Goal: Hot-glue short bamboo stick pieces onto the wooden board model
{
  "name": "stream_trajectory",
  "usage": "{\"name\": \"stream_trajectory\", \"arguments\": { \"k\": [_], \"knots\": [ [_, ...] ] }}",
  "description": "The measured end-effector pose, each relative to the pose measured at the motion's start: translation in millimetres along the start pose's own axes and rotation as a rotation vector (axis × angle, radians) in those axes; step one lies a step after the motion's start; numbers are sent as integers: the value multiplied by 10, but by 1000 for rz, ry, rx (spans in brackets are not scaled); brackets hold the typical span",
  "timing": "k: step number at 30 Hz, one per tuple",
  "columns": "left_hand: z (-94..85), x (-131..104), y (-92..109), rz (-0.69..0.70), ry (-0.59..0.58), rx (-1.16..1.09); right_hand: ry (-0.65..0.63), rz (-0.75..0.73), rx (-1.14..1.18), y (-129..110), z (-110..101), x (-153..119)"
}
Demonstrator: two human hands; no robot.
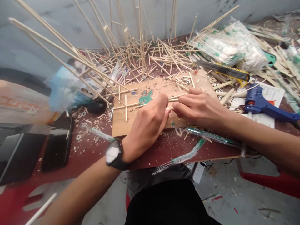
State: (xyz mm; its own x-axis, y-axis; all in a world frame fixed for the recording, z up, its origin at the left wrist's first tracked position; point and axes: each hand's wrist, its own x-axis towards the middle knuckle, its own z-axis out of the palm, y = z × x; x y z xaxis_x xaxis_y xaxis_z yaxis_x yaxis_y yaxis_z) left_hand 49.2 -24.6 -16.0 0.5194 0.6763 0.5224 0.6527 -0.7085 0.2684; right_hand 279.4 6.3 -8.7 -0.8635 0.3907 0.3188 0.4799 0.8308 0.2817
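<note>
My left hand (151,117), with a black watch (114,153) on its wrist, is closed over the wooden board (122,129). Between its fingers and those of my right hand (199,106) a thin bamboo stick (169,108) shows, pinched from both sides. Much of that stick is hidden by the fingers. Other thin sticks (179,96) lie just behind the fingertips. Left of my left hand, two sticks form a cross (126,106) on the board, near a patch of green dried material (145,98).
A blue glue gun (260,100) and a yellow-black utility knife (231,71) lie at the right. Tall stick frames (77,53) lean over the back left, above heaps of loose sticks (168,56). A phone (57,143) lies at the left; plastic wrappers (241,43) are piled back right.
</note>
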Motion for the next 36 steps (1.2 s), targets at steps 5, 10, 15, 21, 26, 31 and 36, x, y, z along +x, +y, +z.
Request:
{"name": "stream_trajectory", "arguments": {
  "k": [5,10,15,21,26,31,36],
  "knots": [
    [-37,-6,54,-28,-33,41,17,-2,1,-53,-2,-2],
    [-61,-5,89,-43,-53,71,1,34,-6,-104,-27,-1],
    [-65,-16,85,-53,-81,91,38,37,-24,-139,-21,-24],
    [-25,-23,109,-26,-22,66,72,51,-3,-170,-14,-30],
    [-1,10,32,0,53,-5,147,93,36,-130,17,-17],
    [-76,43,-111,46,-26,-128,126,105,186,17,58,-47],
    [-181,56,-180,165,-93,-272,145,25,687,168,-15,-66]
  ]
}}
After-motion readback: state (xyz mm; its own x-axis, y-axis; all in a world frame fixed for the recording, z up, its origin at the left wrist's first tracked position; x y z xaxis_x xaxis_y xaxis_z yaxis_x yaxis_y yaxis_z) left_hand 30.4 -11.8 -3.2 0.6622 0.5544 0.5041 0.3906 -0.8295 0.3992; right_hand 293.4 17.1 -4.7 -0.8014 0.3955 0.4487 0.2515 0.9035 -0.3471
